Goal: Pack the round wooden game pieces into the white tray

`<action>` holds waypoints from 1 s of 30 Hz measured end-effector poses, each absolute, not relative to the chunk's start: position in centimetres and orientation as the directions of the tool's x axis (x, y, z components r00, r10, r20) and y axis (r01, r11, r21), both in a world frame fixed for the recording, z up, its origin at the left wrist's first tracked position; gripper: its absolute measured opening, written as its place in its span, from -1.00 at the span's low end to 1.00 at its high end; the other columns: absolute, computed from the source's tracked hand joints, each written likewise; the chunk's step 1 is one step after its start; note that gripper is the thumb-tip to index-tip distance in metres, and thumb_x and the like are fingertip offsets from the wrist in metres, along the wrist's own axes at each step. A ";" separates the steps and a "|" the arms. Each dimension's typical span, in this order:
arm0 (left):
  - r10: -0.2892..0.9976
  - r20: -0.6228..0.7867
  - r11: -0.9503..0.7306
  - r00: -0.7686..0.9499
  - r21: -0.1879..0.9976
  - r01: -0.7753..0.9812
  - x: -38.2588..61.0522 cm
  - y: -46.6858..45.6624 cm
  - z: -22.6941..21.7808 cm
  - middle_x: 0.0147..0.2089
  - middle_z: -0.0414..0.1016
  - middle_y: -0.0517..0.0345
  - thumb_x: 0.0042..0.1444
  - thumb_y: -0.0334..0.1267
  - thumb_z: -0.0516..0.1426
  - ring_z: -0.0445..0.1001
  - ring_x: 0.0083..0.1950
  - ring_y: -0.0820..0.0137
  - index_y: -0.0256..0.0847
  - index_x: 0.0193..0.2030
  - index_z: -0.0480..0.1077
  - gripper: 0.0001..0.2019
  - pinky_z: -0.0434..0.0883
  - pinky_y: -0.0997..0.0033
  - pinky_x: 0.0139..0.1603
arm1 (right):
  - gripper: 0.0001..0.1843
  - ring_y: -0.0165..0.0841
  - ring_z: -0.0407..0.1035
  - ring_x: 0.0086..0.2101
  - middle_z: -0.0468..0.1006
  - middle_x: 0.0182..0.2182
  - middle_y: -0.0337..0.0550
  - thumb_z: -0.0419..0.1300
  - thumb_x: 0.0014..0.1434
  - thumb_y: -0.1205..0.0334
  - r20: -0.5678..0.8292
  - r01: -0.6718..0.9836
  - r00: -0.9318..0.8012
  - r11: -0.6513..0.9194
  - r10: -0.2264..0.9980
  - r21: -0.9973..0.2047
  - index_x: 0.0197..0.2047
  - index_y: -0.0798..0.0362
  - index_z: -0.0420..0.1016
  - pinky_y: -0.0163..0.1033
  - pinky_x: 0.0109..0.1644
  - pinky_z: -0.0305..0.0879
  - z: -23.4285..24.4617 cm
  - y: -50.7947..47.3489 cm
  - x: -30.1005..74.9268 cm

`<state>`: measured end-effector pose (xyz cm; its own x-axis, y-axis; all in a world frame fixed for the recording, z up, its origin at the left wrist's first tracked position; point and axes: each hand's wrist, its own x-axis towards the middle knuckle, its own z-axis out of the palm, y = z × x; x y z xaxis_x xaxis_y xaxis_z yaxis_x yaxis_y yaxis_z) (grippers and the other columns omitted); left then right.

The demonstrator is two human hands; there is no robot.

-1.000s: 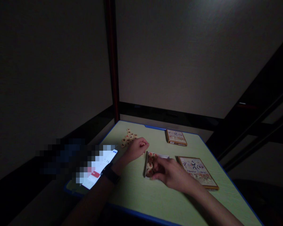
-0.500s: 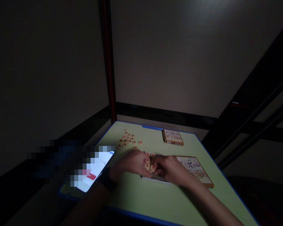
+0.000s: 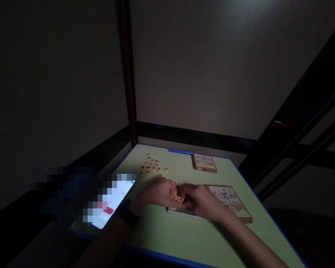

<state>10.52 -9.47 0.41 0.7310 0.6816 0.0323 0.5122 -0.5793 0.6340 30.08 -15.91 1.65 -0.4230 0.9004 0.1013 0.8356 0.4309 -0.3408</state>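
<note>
Round Chinese chess pieces [image 3: 174, 196] with red characters sit between my two hands, over a shallow open box [image 3: 184, 214]. My left hand [image 3: 160, 191], with a dark band at its wrist, is curled round the pieces from the left, thumb along their near side. From the right, my right hand [image 3: 202, 201] has its fingers bent in against the same pieces; its fingertips are partly hidden. More red-marked pieces [image 3: 180, 184] show just beyond the fingers. Most of the box's inside is covered by my hands.
Several loose chess pieces [image 3: 152, 163] lie scattered at the table's far left. A printed box lid [image 3: 230, 203] lies right of my right hand, and a closed printed box [image 3: 205, 162] stands at the back. A lit phone [image 3: 108, 208] is at the left edge of the green table [image 3: 167, 238].
The pieces between my hands have dropped a little lower, and my fingers have shifted slightly over them. The display on the phone has changed. Both arms stay nearly in place.
</note>
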 end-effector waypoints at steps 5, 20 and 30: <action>0.682 0.071 -0.608 0.728 0.608 0.510 10.4 -8.8 0.0 -0.66 -0.09 0.36 -0.13 -0.28 0.16 -0.06 -0.58 0.57 -0.23 -0.70 0.09 -0.69 -0.13 0.40 -0.53 | -0.87 -0.41 0.33 -0.48 0.50 -0.50 -0.31 0.26 0.01 0.36 0.078 0.837 -0.365 0.364 0.928 -0.408 -0.32 0.01 0.44 -0.36 -0.42 0.00 2.4 -15.5 31.2; 0.745 0.076 -0.560 0.663 0.612 0.559 10.1 -8.1 -0.4 -0.66 -0.05 0.35 -0.16 -0.31 0.11 -0.02 -0.57 0.54 -0.22 -0.69 0.07 -0.74 -0.15 0.41 -0.53 | -0.74 -0.43 0.31 -0.44 0.50 -0.43 -0.33 0.21 -0.08 0.47 0.081 0.795 -0.444 0.434 0.893 -0.424 -0.28 0.00 0.40 -0.38 -0.38 0.05 1.8 -15.3 30.9; 0.733 0.044 -0.574 0.679 0.576 0.583 10.7 -9.5 0.2 -0.72 -0.02 0.37 -0.17 -0.09 0.27 -0.03 -0.59 0.55 -0.25 -0.70 0.28 -0.66 -0.10 0.41 -0.54 | -0.82 -0.43 0.33 -0.45 0.51 -0.45 -0.32 0.35 -0.01 0.30 0.108 0.786 -0.424 0.424 0.899 -0.450 -0.34 0.03 0.41 -0.39 -0.40 0.03 1.0 -15.1 30.8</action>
